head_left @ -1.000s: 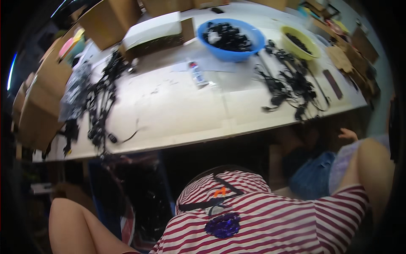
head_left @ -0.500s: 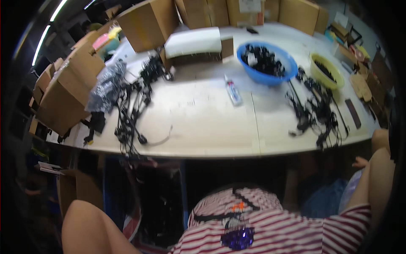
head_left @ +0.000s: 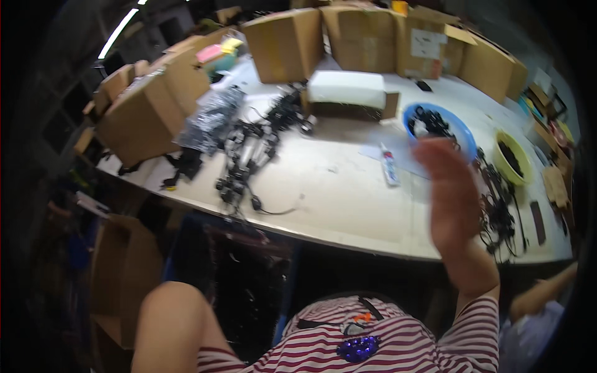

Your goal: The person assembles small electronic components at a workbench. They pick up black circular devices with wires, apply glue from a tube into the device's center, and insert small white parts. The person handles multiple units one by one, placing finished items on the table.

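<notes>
My right hand (head_left: 451,199) is raised over the right part of the table, blurred and seen edge-on. Its fingers look stretched out together, and nothing shows in them. Past the fingertips stands a blue basin (head_left: 467,137) with black plastic-looking parts (head_left: 433,119) in it; the hand covers its near side. A bundle of black cables (head_left: 497,214) lies just right of the hand and is partly hidden by it. To the hand's left is a white tube (head_left: 389,166). Only the bent left arm (head_left: 174,314) shows at the lower left; my left hand is out of view.
A second heap of black cables (head_left: 239,165) lies left of centre, beside clear plastic wrapping (head_left: 212,118). Cardboard boxes (head_left: 360,40) line the far edge, with a white-topped box (head_left: 347,90) before them. A yellow bowl (head_left: 502,168) stands right. Another person's arm (head_left: 538,299) is at lower right.
My right hand has come into view, rising in front of the blue basin. The view has swung, so the table and its things sit farther right and tilted.
</notes>
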Demonstrator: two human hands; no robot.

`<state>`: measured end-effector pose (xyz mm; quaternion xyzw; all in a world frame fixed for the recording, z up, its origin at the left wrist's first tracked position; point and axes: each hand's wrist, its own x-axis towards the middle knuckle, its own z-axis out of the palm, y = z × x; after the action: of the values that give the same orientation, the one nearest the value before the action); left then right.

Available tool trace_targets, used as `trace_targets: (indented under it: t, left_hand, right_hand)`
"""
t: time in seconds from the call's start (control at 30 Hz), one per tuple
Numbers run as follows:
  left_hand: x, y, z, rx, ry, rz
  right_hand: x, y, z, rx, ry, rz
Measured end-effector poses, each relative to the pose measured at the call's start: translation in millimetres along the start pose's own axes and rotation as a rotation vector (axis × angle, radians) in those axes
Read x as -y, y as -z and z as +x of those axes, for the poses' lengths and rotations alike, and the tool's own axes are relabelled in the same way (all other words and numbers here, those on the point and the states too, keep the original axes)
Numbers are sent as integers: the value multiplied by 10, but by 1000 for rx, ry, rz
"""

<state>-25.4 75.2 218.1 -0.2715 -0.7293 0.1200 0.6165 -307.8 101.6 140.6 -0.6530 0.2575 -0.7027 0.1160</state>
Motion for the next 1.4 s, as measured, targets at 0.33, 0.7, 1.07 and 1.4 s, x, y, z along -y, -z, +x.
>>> trace_targets:
  t: [0.33,0.7,1.07,1.4]
  left_hand:
    - [1176,426,-3414,545,1326,801]
    - [1693,243,-4286,846,1815,664]
    - [1840,249,-3174,-594,1901,-106]
    - [1395,343,-2213,-143,1662,-456]
  right_hand:
    - [-1883,-24,-883,106,-472,-383]
    - [-2114,215,-973,267,-543,-413]
    - [-2106,147,-956,296,-674,-297]
    - [-1833,209,-761,-88,-228,-327]
